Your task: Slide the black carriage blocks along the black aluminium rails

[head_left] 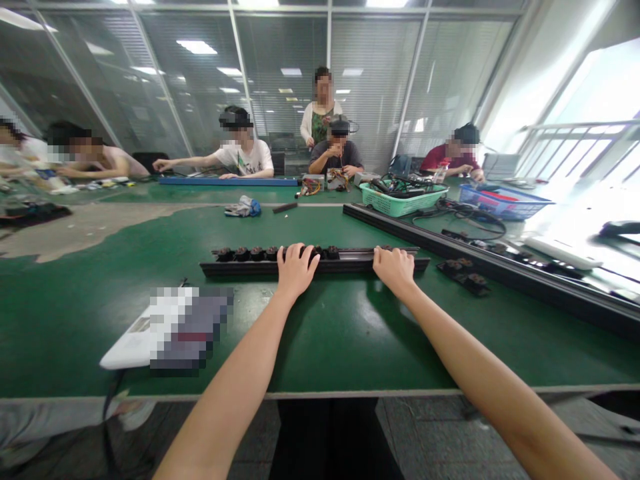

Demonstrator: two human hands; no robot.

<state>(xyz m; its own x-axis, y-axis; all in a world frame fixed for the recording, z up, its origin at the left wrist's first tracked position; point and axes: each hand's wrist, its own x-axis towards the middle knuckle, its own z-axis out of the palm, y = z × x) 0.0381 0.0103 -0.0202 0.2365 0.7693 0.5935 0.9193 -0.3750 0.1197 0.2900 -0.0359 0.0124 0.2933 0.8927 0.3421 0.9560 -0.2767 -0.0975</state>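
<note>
A long black metal rail (315, 267) lies across the green workbench (100, 333) in front of me, with several dark round sockets (250, 253) in a row along it. My left hand (297, 270) grips the rail near its middle, fingers curled over the sockets. My right hand (394, 269) holds the same rail further right, fingers over its far edge. Part of the row is hidden beneath my left hand.
A second long black rail (425, 247) runs diagonally to the right, beside loose dark socket pieces (463, 275). A white package (130, 343) lies at left. Farther off are a teal basket of cables (403, 199), a blue basket (503, 201), and several co-workers.
</note>
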